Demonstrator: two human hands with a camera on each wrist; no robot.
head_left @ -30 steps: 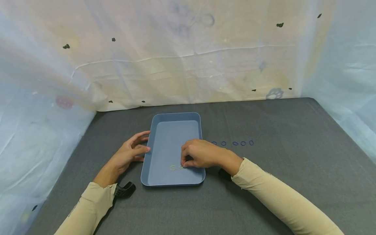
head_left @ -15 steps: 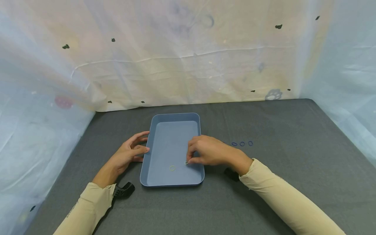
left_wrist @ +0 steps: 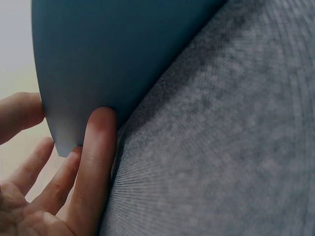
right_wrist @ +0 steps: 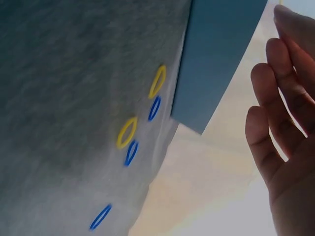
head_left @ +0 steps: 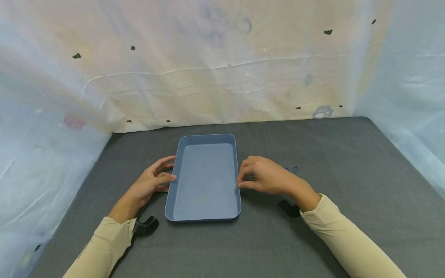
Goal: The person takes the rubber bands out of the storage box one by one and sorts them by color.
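A shallow blue-grey tray lies on the dark table. My left hand rests against its left side, with the thumb at the rim and other fingertips on the outer wall. My right hand is at the tray's right edge and pinches a thin yellow rubber band between thumb and index finger. In the right wrist view only a sliver of that band shows at the fingertips. Another yellow rubber band lies flat inside the tray, near its front.
Right of the tray, yellow rubber bands and blue rubber bands lie on the grey cloth. My right hand partly hides this row in the head view, where a blue one shows. A pale curtain hangs behind the table.
My right hand has moved right and away from me, from inside the tray to its right edge, with the pinched rubber band. My left hand stays against the tray.
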